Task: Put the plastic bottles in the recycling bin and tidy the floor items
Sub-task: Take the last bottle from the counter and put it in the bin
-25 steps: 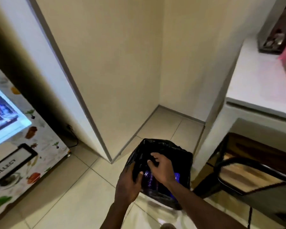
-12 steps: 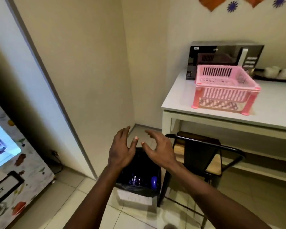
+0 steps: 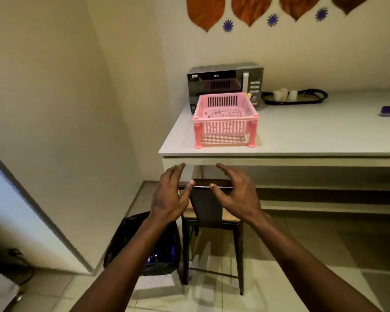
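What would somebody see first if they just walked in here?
Probably the bright pink basket standing on the white table, right in front of the dark microwave. Next come the two empty hands, the left hand and the right hand, held up with spread fingers in front of a dark chair. Low on the floor beside the chair sits a bin lined with a black bag.

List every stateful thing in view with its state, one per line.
left hand: open, empty
right hand: open, empty
bin: black-lined, open, bottles inside
pink basket: upright, empty
microwave: door shut
chair: upright, at the table
tray: holds cups
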### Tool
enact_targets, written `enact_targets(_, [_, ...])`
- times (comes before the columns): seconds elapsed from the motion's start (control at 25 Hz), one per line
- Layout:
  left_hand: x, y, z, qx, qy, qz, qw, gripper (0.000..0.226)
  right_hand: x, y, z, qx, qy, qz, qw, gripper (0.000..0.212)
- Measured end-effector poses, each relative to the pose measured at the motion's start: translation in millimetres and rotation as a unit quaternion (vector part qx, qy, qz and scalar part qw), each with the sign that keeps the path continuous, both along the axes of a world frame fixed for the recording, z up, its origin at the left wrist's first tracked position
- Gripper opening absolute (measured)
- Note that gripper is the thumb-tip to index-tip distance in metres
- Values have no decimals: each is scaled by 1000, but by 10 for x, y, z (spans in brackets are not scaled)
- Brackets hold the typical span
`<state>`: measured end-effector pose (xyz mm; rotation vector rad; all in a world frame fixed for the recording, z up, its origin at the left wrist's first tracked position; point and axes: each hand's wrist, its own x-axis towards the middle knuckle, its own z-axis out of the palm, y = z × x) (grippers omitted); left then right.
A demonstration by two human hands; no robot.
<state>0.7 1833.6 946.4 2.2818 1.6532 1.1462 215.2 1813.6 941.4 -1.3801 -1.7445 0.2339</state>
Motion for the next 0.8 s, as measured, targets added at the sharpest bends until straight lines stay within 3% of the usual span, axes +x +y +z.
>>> enact_targets(0.56, [4399,387,-85,-12,12,-218,976,66,4003,-307,-71,-19,-64,-184,981,78])
enact_targets(0.8, [5702,450,-113,-21,17,-263,964,67,5218,-352,144,-14,-40,-230,972,79])
